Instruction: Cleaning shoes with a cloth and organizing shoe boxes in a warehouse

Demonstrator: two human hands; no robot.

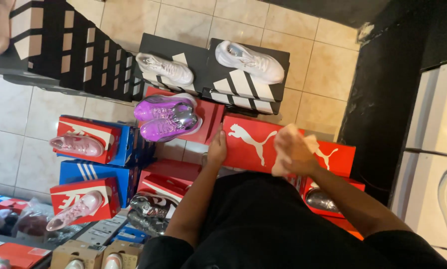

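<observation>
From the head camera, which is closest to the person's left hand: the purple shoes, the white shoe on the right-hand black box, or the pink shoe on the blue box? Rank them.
From the left hand:
1. Purple shoes, just up-left.
2. White shoe, farther up on the black box.
3. Pink shoe, far left.

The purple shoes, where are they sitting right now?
In the head view the purple shoes rest on a red box, left of centre, just below the white shoe on a black box and up-left of the left hand.

head cam | one view | looks steeply down past chest | near hands [263, 149], red box [253, 142] | floor [14, 129] farther
</observation>
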